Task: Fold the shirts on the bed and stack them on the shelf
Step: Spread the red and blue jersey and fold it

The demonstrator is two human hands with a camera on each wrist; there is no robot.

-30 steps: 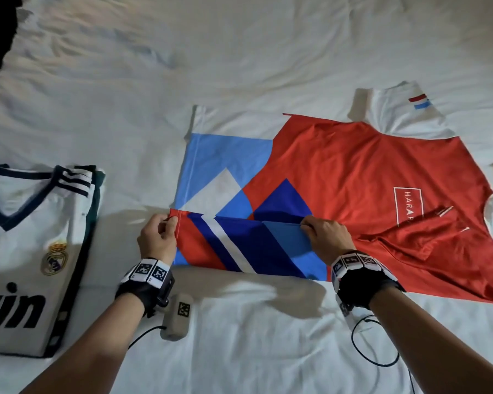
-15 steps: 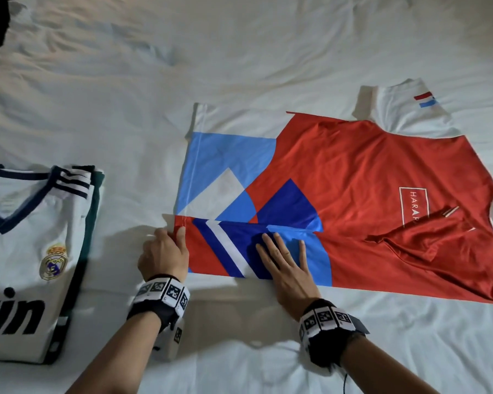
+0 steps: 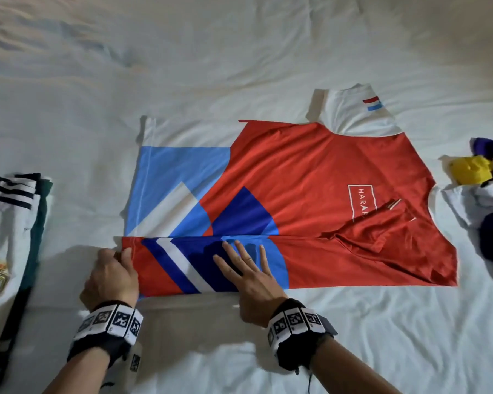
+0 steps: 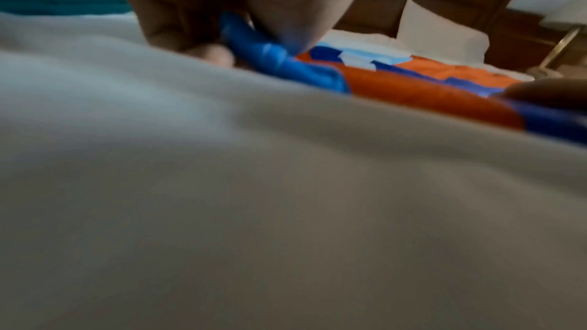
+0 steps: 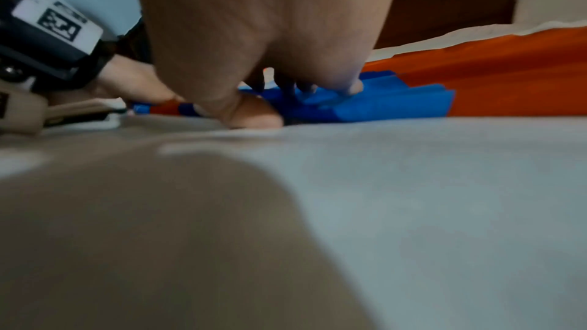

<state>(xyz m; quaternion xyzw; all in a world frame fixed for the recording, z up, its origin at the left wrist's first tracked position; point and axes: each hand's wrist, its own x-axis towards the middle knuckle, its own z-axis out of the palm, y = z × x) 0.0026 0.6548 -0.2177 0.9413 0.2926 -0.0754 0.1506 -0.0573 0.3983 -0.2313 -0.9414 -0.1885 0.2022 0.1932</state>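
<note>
Red-and-blue jersey [image 3: 310,177] mid-bed, near side folded over. Left hand [image 3: 111,275] pinching hem corner; right hand [image 3: 249,275] flat, fingers spread on flap. Best: press crease outward toward collar, keep hem taut.

Smooth cloth shirt [image 3: 310,172] (slight sheen), matt bedsheet [image 3: 239,66].

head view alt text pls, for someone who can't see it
Two hands fold a red and blue shirt on a white bed: the left hand pinches the folded strip's end, the right hand presses it flat. A white jersey lies left, crumpled clothes right.
</note>
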